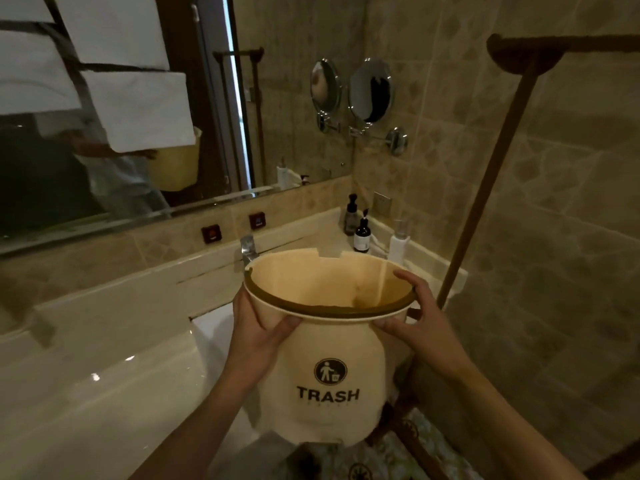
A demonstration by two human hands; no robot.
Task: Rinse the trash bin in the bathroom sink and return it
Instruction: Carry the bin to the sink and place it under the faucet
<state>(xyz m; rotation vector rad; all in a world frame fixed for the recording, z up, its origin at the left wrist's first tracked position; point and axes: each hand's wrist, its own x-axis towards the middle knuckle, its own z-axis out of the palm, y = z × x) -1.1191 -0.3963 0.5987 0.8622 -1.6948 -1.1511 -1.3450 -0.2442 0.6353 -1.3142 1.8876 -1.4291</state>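
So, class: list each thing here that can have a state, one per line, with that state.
trash bin: upright, lidless, held in the air
left hand: grips the bin's rim
right hand: grips the bin's rim
faucet: no water visible
dark pump bottle: upright on the counter

- We see a cream trash bin with a dark olive rim band and black "TRASH" print.
- Our counter is glossy cream.
- Beige tiles carry mottled patterning.
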